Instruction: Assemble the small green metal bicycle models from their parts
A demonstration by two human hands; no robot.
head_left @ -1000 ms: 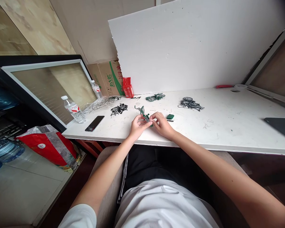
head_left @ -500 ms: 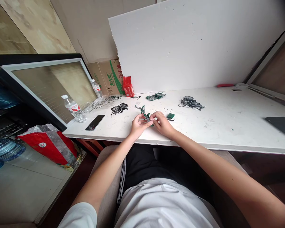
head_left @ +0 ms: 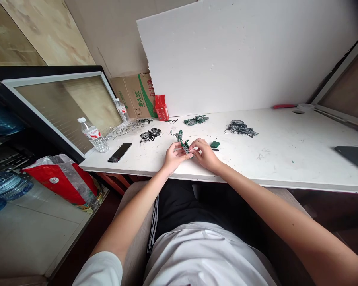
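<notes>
Between my two hands, just above the front part of the table, is a green model bicycle (head_left: 180, 138) with silver handlebars pointing away from me. My left hand (head_left: 173, 158) grips it from the left, thumb and fingers closed on its near end. My right hand (head_left: 205, 155) pinches the same end from the right; fingertips hide what small part is there. Right of my right hand lie a small green piece (head_left: 215, 144) and a thin black stick (head_left: 215, 149). Beyond the hands, another green model bicycle (head_left: 196, 120) rests on the table.
Black model bicycle parts (head_left: 150, 135) lie left, and a dark model bicycle (head_left: 241, 128) lies right. A phone (head_left: 119, 152), water bottle (head_left: 93, 135) and black part frames (head_left: 131, 127) are on the left. A red box (head_left: 161, 107) stands behind; a dark flat object (head_left: 353, 157) lies far right.
Both hands stay on the model bicycle in nearly the same place. Its near end appears slightly shifted between my fingers. The view has moved very slightly.
</notes>
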